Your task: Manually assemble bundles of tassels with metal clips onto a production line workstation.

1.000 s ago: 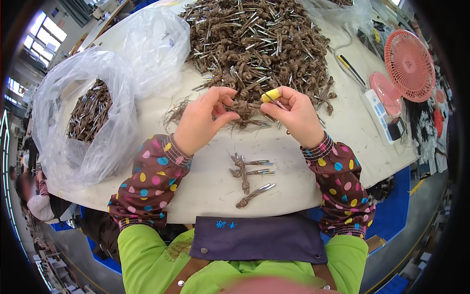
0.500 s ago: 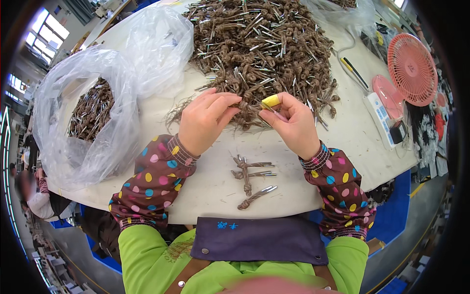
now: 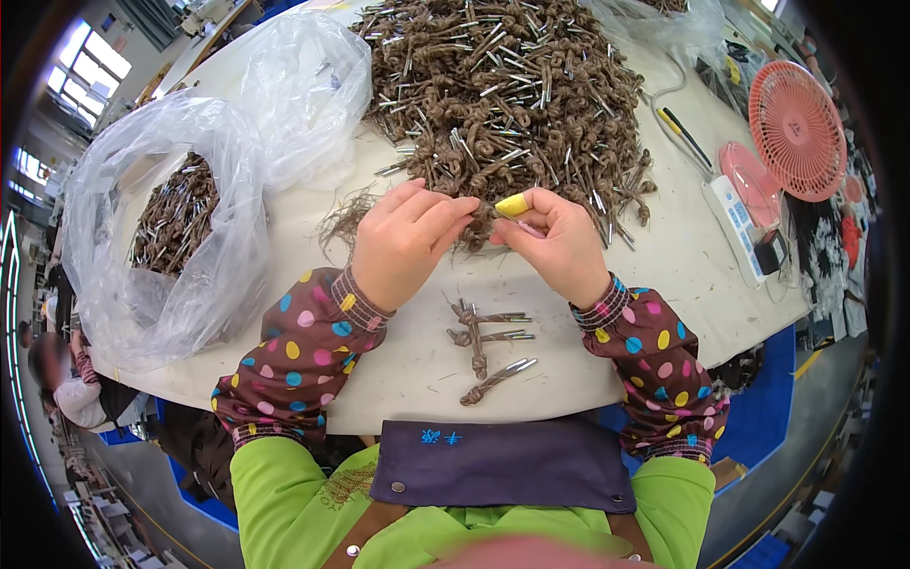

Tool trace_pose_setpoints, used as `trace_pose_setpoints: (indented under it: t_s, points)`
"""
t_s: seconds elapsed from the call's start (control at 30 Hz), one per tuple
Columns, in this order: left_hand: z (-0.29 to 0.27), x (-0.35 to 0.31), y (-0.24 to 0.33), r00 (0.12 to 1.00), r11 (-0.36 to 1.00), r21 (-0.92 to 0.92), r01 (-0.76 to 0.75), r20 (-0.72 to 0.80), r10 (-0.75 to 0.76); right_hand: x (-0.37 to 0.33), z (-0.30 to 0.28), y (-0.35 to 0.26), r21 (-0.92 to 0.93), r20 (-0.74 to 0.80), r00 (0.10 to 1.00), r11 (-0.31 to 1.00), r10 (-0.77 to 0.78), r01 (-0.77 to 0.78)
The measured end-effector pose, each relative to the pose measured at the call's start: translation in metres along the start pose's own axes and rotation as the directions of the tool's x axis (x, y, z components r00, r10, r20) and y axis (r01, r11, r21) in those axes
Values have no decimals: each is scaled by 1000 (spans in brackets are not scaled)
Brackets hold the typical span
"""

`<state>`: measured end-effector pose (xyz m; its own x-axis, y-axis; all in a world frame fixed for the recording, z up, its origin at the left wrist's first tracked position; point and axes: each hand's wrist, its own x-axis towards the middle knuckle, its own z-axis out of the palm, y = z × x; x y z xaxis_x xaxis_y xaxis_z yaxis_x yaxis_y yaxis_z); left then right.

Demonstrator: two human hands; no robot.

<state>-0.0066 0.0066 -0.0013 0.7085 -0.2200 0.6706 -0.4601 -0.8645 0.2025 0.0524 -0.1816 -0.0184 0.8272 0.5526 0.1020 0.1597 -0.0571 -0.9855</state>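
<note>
A brown knotted cord [image 3: 482, 230] is pinched between my two hands at the near edge of a big heap. My left hand [image 3: 408, 235] is closed on its left side, thumb and forefinger together. My right hand [image 3: 557, 245], with yellow tape round one finger, is closed at its right side; something small and pale shows under that finger, too small to name. The heap [image 3: 512, 104] consists of similar brown knotted cords with silver metal tips. Below my hands, several knotted cords [image 3: 479, 341] lie in a small group on the table, one of them [image 3: 495, 383] nearest to me.
At the left stands an open clear plastic bag [image 3: 104, 275] with more cords inside. Another clear bag [image 3: 308, 104] lies behind it. Loose brown fibres [image 3: 346, 223] lie left of the heap. At the right are a cutter [image 3: 684, 137], a white power strip [image 3: 735, 223] and a pink fan [image 3: 798, 131].
Both hands have shifted slightly; my fingertips have come closer together over the cord, the right hand moving a little left. The cords lying below have stayed in place.
</note>
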Motion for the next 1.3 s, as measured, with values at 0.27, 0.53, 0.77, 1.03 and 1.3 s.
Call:
trace_pose_setpoints:
  t_s: [0.27, 0.53, 0.77, 1.03, 1.3]
  points:
    - [0, 1, -6, 999, 997, 67, -44, 23, 43, -2, 4, 7, -212, -60, 994, 974, -92, 78]
    - [-1, 3, -12, 1000, 999, -23, 22, -2, -23, -1, 0, 4, -192, -63, 994, 978, -94, 80]
    - [-16, 10, -19, 989, 978, 143, 151, -23, -149, 1, -7, 6, -137, -94, 993, 989, -67, 54]
    - [-4, 5, -3, 992, 973, 195, -123, 8, 123, -3, 0, 1, -285, -95, 988, 954, -125, 94]
    - [-2, 1, -10, 996, 996, 43, -75, 41, 73, -2, 3, 6, -182, -52, 991, 976, -127, 115]
